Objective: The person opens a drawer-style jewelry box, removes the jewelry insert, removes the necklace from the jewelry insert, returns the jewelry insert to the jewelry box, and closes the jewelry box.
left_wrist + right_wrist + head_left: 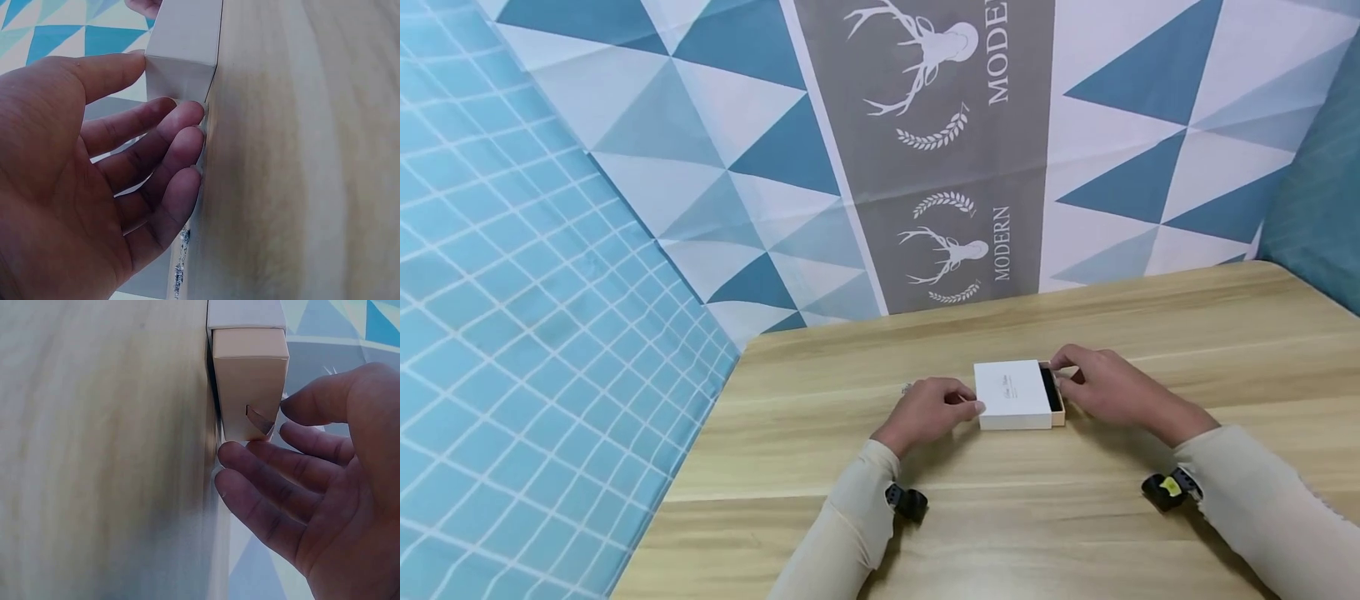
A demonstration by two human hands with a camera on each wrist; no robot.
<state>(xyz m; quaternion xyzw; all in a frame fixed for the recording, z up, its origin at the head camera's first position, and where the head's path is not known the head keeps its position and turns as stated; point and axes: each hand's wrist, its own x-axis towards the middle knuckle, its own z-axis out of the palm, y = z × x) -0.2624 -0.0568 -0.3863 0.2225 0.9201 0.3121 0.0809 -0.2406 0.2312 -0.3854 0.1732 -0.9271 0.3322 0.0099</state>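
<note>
A white drawer-style gift box (1011,392) with small dark lettering lies flat on the table. Its peach inner tray (250,381) sticks out a little at the right end, showing a black insert (1052,389). My left hand (931,410) holds the outer sleeve's left end, thumb at the upper edge and fingertips low on the end. At the opposite end, my right hand (1108,385) has thumb and forefinger at the tray's far side. A short ribbon tab (259,420) comes out of a slot in the tray's end, close to those fingertips.
The wooden table (1000,508) extends around the box. Behind the left hand lies a small silvery object (906,388), mostly hidden. Patterned cloth (955,167) hangs along the back edge, and a blue gridded cloth (535,317) on the left.
</note>
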